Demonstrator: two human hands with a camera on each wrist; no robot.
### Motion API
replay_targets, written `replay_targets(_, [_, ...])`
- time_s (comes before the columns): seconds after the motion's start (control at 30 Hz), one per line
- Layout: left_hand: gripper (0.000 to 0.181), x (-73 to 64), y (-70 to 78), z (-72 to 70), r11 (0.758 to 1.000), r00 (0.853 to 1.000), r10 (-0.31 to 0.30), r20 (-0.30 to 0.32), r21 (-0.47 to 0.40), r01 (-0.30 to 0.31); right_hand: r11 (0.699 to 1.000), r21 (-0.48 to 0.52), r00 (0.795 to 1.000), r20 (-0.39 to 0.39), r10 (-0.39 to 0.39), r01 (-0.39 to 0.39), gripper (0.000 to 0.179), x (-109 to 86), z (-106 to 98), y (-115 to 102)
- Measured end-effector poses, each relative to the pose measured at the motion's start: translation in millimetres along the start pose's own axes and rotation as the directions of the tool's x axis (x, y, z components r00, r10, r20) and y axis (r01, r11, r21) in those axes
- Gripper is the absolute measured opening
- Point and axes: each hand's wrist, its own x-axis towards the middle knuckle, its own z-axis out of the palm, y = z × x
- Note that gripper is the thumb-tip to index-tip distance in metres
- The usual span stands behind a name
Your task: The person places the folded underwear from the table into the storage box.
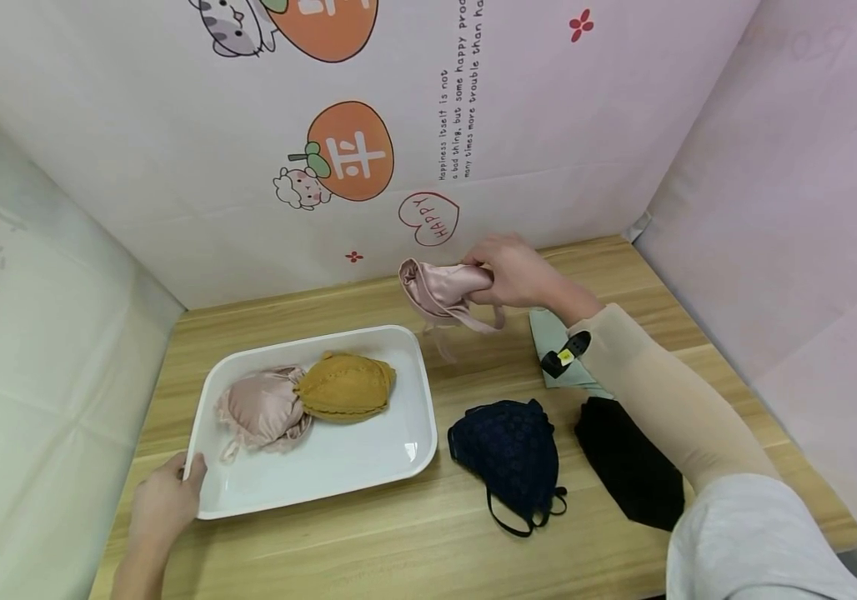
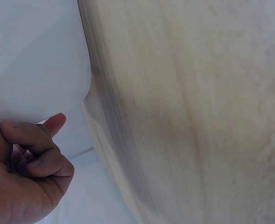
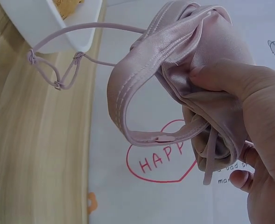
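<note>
My right hand (image 1: 514, 271) grips a pale pink satin bra (image 1: 439, 287), raised over the back of the table. In the right wrist view the thumb presses into the folded satin (image 3: 216, 42), and a band and thin straps dangle from it. With curled fingers my left hand (image 1: 166, 500) holds the rim of a white tray (image 1: 308, 492) at its front left corner. The left wrist view shows those fingers (image 2: 27, 135) at the tray's edge. Inside the tray, another pink bra (image 1: 263, 408) lies against a folded mustard-yellow bra (image 1: 346, 386).
Right of the tray, a navy bra (image 1: 507, 450) with loose straps lies on the wooden table (image 1: 338, 550). Beyond it are a black folded cloth item (image 1: 627, 467) and a pale green one (image 1: 548, 337), partly under my right arm. A printed white sheet (image 1: 533, 125) backs the table.
</note>
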Motion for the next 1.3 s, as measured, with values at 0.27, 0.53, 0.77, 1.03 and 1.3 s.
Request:
replay_targets(0.27, [0.059,-0.7,-0.4,0.4,1.0,1.0,0.015,0.001,-0.007,-0.015,1.0,0.016,1.0,-0.01,-0.023,0.023,0.034,7.7,-6,-11])
replay_targets(0.53, [0.06,-1.1,0.7,-1.9,1.0,1.0,0.016,0.015,-0.004,-0.016,0.998,0.007,0.997,-0.027,-0.069,0.07,0.036,19.1,-14,-25])
replay_targets(0.77, [0.062,-1.1,0.4,-2.8,1.0,0.999,0.015,0.038,-0.002,-0.015,0.993,0.007,0.993,-0.025,-0.114,0.114,0.038,26.6,-13,-36])
replay_targets(1.03, [0.059,-2.4,1.1,-2.3,1.0,1.0,0.019,0.01,-0.008,-0.019,0.986,0.013,0.985,-0.046,-0.165,0.166,0.031,35.2,-4,-49])
replay_targets(1.3, [0.058,-2.0,1.4,-1.8,1.0,1.0,0.014,0.013,-0.006,-0.014,0.982,0.02,0.982,-0.031,-0.187,0.188,0.032,44.4,8,-64])
